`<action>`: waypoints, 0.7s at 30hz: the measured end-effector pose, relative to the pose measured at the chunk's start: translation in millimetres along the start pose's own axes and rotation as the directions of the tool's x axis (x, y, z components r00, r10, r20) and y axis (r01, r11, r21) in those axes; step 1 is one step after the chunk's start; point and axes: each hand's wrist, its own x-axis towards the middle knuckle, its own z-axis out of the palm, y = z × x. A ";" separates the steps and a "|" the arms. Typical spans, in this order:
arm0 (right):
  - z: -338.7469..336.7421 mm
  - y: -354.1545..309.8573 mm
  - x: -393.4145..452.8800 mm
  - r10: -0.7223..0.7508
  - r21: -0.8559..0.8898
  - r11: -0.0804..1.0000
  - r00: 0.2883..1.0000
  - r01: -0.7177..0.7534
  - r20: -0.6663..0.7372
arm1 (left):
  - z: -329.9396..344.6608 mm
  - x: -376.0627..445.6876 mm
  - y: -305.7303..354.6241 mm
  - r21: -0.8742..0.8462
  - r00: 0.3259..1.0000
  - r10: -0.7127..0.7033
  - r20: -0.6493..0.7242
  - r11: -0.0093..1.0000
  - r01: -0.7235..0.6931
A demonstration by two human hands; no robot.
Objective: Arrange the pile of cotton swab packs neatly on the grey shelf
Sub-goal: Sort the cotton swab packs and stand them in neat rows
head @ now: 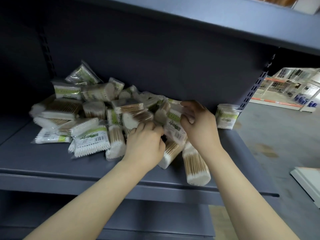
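The view is dim overall, with the darkest area at the upper left, where the grey shelf (43, 153) recess falls into deep shadow under the upper shelf board (225, 19). Brighter daylight shows at the right, where the background hall (285, 90) is washed out and soft. The concrete floor (277, 139) is evenly lit. Wide-angle distortion bends the shelf edges near the frame borders. Motion blur smears the pack (174, 125) between the left hand (145, 144) and right hand (200, 123). Packs at the left look sharper.
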 end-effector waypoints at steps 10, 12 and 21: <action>-48.1 30.8 -14.2 0.149 0.061 0.987 0.989 -0.150 0.021 | 2.6 -1.6 30.6 -0.038 0.998 0.033 0.061 0.999 -0.030; -55.0 39.6 -18.0 0.172 0.096 0.980 0.984 -0.175 0.034 | 5.6 -0.3 40.5 -0.052 0.996 0.037 0.085 0.998 -0.033; -75.0 79.4 -30.4 0.240 0.274 0.932 0.970 -0.238 0.028 | 26.1 3.5 85.2 -0.067 0.984 0.030 0.177 0.998 -0.018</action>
